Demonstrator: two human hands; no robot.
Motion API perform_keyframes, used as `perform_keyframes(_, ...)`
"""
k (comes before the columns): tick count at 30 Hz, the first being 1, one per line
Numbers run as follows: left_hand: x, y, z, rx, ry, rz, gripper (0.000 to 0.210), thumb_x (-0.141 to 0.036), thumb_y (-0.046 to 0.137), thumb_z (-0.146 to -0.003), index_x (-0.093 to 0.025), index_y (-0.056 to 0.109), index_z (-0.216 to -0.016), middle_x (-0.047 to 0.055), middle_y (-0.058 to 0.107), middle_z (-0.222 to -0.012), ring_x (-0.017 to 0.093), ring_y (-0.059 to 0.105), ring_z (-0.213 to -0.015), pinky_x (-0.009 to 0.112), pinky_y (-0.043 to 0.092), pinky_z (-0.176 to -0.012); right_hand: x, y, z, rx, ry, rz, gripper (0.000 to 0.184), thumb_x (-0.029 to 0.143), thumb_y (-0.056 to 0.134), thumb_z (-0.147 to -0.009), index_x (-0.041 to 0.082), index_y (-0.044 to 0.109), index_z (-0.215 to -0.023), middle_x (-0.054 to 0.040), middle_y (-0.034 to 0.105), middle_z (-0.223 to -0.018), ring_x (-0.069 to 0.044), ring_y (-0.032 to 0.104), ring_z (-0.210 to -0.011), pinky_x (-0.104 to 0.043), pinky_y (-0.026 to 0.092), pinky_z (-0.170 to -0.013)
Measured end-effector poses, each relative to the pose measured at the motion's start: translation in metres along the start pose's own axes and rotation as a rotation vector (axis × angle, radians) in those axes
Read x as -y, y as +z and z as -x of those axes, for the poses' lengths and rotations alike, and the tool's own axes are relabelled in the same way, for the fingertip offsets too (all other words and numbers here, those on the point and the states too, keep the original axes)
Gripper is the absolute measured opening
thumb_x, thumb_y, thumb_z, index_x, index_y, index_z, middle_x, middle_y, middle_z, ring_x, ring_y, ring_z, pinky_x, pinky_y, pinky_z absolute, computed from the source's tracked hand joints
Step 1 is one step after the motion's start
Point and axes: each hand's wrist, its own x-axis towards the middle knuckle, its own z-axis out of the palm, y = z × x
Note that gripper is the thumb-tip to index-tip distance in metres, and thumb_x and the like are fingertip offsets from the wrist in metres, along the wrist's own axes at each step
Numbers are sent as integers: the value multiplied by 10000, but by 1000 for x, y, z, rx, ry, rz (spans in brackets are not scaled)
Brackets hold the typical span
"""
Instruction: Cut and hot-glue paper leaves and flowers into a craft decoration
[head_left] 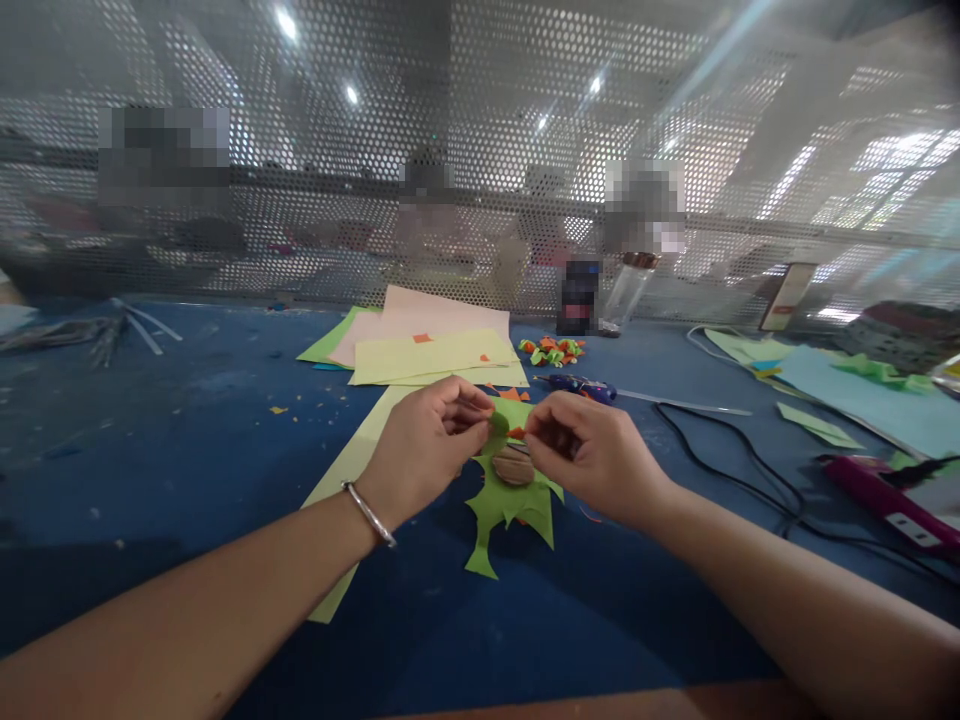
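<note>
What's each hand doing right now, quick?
Left hand: fingers curled at the green paper; can't tell if it's gripping anything.
Right hand: closed, pinching an orange paper bit.

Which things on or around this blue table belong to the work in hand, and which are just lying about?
Seemingly in the work:
small orange paper piece, held in the right hand;
jagged green paper cutout;
rounded brown piece, material unclear.

Apparently just lying about:
clear bottle with coppery cap;
pale blue paper sheet at the right;
narrow pale boxlike object.
</note>
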Motion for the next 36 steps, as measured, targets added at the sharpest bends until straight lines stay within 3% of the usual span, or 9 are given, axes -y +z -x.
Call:
perform_keyframes(5,-3,4,6,86,77,-110,210,-235,679,-842,-193,660,-1047,57,751,-913,185,716,-832,303,554,-721,3,4,3,27,-146,159,76,125,615,-805,180,567,-786,20,531,-726,-98,495,-622,-229,374,-564)
perform_keyframes(13,-3,9,5,179,-51,156,209,-170,713,-798,-170,645,-996,47,751,-905,160,711,-811,299,549,-771,6,6,3,-13,-236,211,86,113,566,-861,177,592,-808,-2,577,-739,-106,529,-624,-231,401,-579)
perform_keyframes(18,-2,8,3,148,-235,331,245,-185,775,-765,-148,626,-955,42,732,-864,121,685,-759,252,520,-738,5,6,4,2,-272,219,84,135,553,-906,174,620,-875,-25,635,-804,-111,559,-643,-235,430,-598)
perform_keyframes(23,-7,7,3,120,-302,391,251,-145,787,-740,-145,625,-932,19,700,-837,82,629,-708,190,452,-626,3,6,4,-8,-286,224,78,145,564,-916,172,637,-919,-37,654,-837,-127,592,-697,-247,449,-627)
perform_keyframes(31,-6,4,2,97,-216,326,291,-123,784,-690,-170,631,-932,40,707,-896,109,616,-717,209,431,-569,6,5,4,49,-210,162,115,213,568,-935,181,647,-1013,-39,656,-856,-123,583,-661,-251,472,-599)
perform_keyframes(36,-6,5,2,111,-182,240,271,-105,749,-710,-175,630,-943,48,727,-911,127,656,-745,226,467,-599,6,4,3,32,-202,127,110,187,562,-936,189,650,-1001,-46,680,-880,-145,621,-737,-259,487,-643)
